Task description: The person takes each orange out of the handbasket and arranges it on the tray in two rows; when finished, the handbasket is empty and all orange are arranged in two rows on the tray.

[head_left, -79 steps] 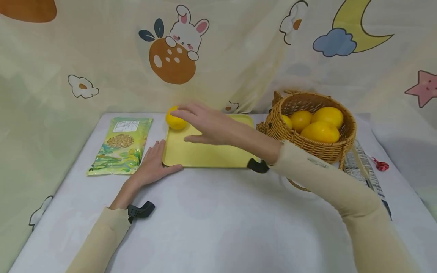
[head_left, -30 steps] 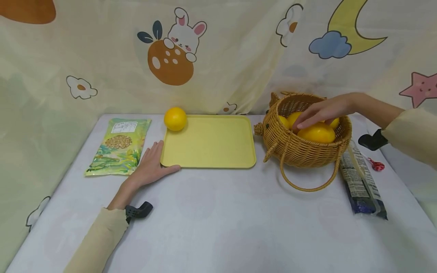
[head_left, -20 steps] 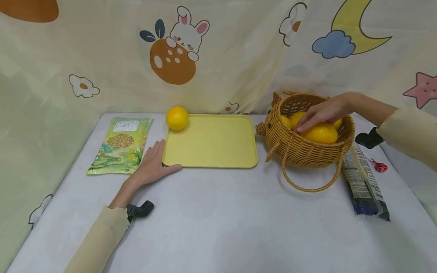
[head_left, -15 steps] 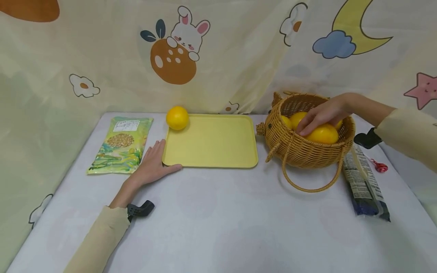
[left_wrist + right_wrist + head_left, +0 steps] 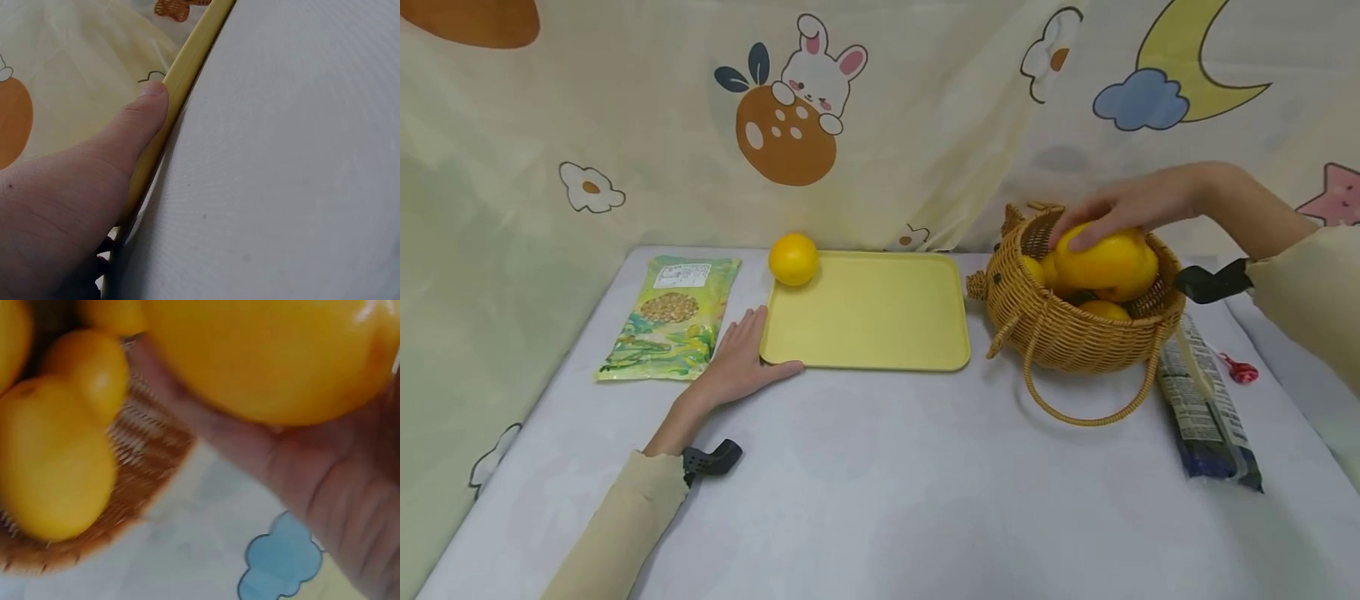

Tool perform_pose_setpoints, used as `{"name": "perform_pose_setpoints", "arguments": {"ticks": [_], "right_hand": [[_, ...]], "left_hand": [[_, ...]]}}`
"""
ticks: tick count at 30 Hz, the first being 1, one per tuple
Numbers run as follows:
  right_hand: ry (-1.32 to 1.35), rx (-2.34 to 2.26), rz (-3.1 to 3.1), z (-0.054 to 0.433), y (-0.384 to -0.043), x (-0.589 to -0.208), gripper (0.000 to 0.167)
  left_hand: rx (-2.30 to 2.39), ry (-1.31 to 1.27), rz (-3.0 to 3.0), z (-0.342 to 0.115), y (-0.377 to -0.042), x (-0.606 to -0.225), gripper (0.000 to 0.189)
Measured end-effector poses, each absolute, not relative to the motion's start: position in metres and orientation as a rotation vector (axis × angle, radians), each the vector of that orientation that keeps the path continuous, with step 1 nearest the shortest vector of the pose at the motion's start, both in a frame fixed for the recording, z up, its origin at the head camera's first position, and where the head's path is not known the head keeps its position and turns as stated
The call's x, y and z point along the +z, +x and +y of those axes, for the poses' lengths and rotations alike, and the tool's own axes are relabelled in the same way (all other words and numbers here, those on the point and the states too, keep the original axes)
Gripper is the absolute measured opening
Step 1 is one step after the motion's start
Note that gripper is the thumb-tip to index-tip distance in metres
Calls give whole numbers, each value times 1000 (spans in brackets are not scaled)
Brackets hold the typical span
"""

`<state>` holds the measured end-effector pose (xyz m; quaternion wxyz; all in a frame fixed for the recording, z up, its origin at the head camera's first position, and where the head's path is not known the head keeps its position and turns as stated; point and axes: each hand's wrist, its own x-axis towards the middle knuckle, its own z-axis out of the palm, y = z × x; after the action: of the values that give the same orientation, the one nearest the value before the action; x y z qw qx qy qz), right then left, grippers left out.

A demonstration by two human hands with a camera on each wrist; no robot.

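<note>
Listing the right hand point(image 5: 1138, 204): state and contents?

Curled round one large yellow fruit point(image 5: 1108, 262), held at the mouth of the wicker basket point(image 5: 1075, 350), above other yellow fruit point(image 5: 1105, 311). Gripped from over the top, presumably because the woven wall encloses the sides.

And the left hand point(image 5: 741, 362)?

Fingers extended, nothing grasped; thumb against the near rim of the yellow tray point(image 5: 872, 312), probably to steady it.

Further pieces?

Round yellow fruit point(image 5: 793, 259), one, tray's far left corner. Green printed bag point(image 5: 670, 321), one, left. Dark-ended bag point(image 5: 1210, 417), one, beside the basket; small red item point(image 5: 1242, 371) near it, identity unclear.

Surface and room?

Desk point(image 5: 887, 500), white-covered; behind, pale cloth point(image 5: 662, 83) printed with cartoon figures.
</note>
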<state>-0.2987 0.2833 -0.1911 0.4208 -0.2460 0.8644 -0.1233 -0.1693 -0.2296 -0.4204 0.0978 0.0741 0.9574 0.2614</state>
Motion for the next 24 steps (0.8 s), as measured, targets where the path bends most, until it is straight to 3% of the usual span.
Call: {"name": "perform_pose_setpoints", "arguments": {"ticks": [9, 24], "right_hand": [[-744, -691, 2491, 230, -275, -174, 42], [-721, -1822, 2263, 83, -242, -203, 34]], "left_hand": [[769, 213, 2848, -230, -170, -420, 123], [766, 230, 2864, -230, -172, -422, 122]]}}
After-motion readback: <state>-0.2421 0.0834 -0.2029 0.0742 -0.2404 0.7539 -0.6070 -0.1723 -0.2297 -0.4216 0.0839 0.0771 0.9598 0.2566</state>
